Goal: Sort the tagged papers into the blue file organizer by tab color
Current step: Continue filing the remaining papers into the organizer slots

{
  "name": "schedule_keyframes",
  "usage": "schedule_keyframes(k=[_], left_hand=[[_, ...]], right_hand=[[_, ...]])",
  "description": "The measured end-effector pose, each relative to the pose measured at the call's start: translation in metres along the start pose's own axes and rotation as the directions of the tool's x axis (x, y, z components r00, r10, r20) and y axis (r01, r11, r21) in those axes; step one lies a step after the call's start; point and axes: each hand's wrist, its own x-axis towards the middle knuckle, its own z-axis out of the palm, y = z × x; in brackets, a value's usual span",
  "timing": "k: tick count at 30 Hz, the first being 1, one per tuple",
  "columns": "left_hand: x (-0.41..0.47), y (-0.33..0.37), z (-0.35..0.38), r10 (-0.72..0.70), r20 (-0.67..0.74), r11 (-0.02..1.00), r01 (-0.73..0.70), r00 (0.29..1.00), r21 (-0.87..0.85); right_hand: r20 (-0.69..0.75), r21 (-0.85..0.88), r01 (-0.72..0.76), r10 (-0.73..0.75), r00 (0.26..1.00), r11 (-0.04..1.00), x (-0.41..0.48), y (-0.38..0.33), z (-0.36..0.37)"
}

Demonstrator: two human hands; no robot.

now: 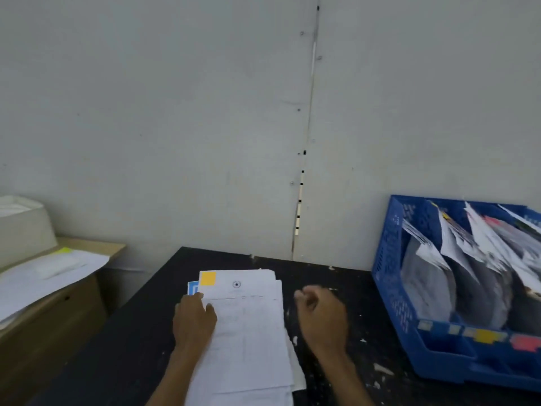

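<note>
A stack of white papers point(251, 326) lies on the black table point(140, 347). The top sheet bears a yellow tab point(208, 278) at its upper left corner, and a blue tab point(193, 288) peeks out from a sheet beneath. My left hand point(193, 319) rests flat on the stack's left edge, fingers straight. My right hand point(320, 315) hovers just right of the stack with loosely curled fingers, holding nothing. The blue file organizer point(389, 276) stands at the right with several papers upright in its slots and yellow and red labels on its front rim.
A wooden cabinet point(49, 312) at the left carries loose papers with a yellow-green tab point(65, 250) and a pale box. A grey wall stands close behind the table. White flecks dot the black tabletop.
</note>
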Motion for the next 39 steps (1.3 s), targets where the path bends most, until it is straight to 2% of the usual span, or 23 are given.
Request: schedule_keyframes(k=[2,3,5,7,10,20,24,30,33,37,39], left_hand=[[0.001,-0.005,-0.004,0.014,0.019,0.999,-0.013,1.0,-0.045],[0.002,-0.003,-0.005,0.008,0.026,0.998,-0.006,1.0,-0.067],[0.003,-0.001,-0.006,0.001,0.039,0.996,0.002,0.999,-0.09],[0.004,-0.004,-0.006,0.01,0.044,0.995,-0.005,0.999,-0.102],[0.009,-0.008,-0.007,-0.026,0.05,0.983,0.035,0.998,-0.179],[0.016,-0.011,-0.004,-0.062,0.053,0.958,0.075,0.997,-0.278],[0.013,-0.012,-0.003,-0.051,0.068,0.961,0.068,0.996,-0.266],[0.009,-0.018,-0.003,-0.022,0.047,0.972,0.032,0.999,-0.231],[0.009,-0.024,-0.007,0.052,0.011,0.981,-0.049,0.999,-0.187],[-0.005,0.009,-0.018,0.114,0.017,0.925,-0.1,0.993,-0.366],[-0.023,0.042,-0.017,0.254,0.075,0.877,-0.197,0.964,-0.437]], right_hand=[[0.168,-0.16,-0.11,0.137,0.976,0.981,-0.02,-0.007,0.042],[0.193,-0.228,-0.146,0.191,0.962,0.963,-0.027,-0.011,0.055],[0.153,-0.288,-0.211,0.262,0.953,0.934,-0.037,-0.016,0.07],[0.098,-0.203,-0.264,0.287,0.953,0.943,-0.04,-0.017,0.073],[0.072,0.028,-0.327,0.325,0.943,0.944,-0.038,-0.013,0.065],[0.003,0.265,-0.254,0.263,0.965,0.93,-0.029,0.005,0.057],[0.047,0.302,-0.251,0.248,0.968,0.92,-0.027,0.008,0.056],[0.036,0.355,-0.216,0.218,0.975,0.91,-0.03,0.008,0.056],[0.039,0.395,-0.182,0.181,0.983,0.901,-0.029,0.001,0.056],[-0.026,0.478,-0.089,0.115,0.993,0.874,-0.014,-0.008,0.024],[-0.075,0.523,-0.058,0.113,0.991,0.85,-0.005,-0.008,-0.006]])
